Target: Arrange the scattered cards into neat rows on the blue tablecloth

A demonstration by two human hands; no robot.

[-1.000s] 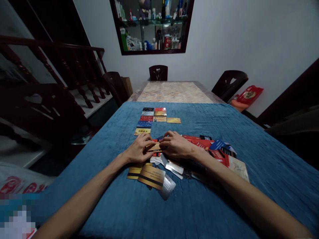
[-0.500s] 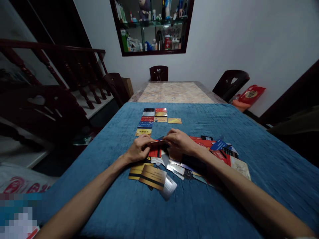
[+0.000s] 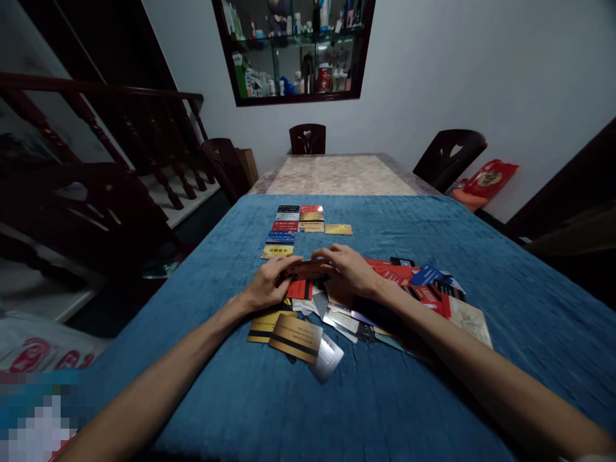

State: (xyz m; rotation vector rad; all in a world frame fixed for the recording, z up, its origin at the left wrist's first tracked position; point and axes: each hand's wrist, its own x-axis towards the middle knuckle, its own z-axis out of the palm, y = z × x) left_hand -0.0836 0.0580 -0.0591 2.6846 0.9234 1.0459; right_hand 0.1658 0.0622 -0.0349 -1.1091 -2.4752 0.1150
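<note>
My left hand (image 3: pixel 266 286) and my right hand (image 3: pixel 347 269) together pinch one brownish card (image 3: pixel 308 269), held between them just above a loose heap of plastic cards (image 3: pixel 385 301) on the blue cloth. The card's dark back faces me. Gold cards with a black stripe (image 3: pixel 294 338) lie nearest me at the heap's front left. Red and blue cards spread out to the right under my right forearm. Farther off, a neat grid of cards (image 3: pixel 293 228) lies in rows, with a single gold card (image 3: pixel 338 229) at its right end.
The blue cloth (image 3: pixel 433 385) covers the near part of a long table; bare marbled tabletop (image 3: pixel 337 174) shows beyond. Dark wooden chairs (image 3: pixel 450 157) stand around it. A stair railing (image 3: pixel 120 128) runs on the left. A wall cabinet (image 3: pixel 293 48) holds bottles.
Both hands have lifted the card off the heap and tipped it up, so its gold face turned away and its dark back shows. The hands moved slightly away from me.
</note>
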